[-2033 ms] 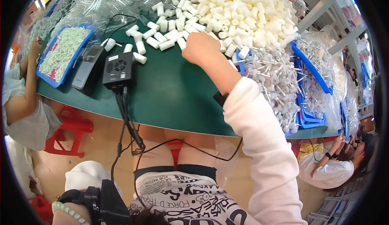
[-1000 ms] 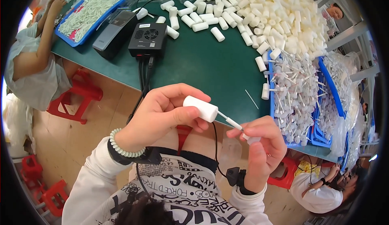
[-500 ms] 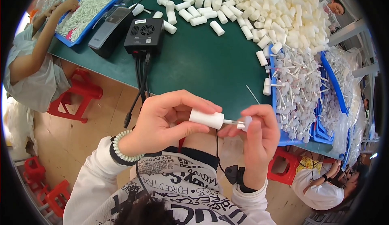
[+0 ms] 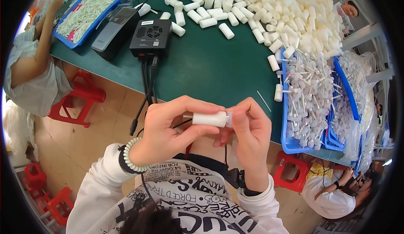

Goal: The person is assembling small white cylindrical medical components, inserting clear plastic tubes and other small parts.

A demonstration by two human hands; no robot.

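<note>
My left hand [image 4: 168, 128] grips a short white plastic tube [image 4: 209, 119] sideways, just in front of my chest and below the near edge of the green table [image 4: 210, 65]. My right hand [image 4: 249, 135] is pressed against the tube's right end, thumb and fingers closed on a small pale cap piece [image 4: 229, 118] there. Whatever stem the piece has is hidden inside the tube or behind my fingers. A bead bracelet circles my left wrist.
A heap of white tubes [image 4: 290, 10] fills the table's far right. Blue trays [image 4: 311, 95] at the right hold several stemmed white parts. A black box with cables [image 4: 151, 34], a grey device [image 4: 113, 27], a far-left blue tray [image 4: 86, 10]. Other people sit left and right; red stools stand on the floor.
My right hand left the tube heap and came back to my chest. Both hands joined: the thin stemmed piece in my right hand went into the tube's end.
</note>
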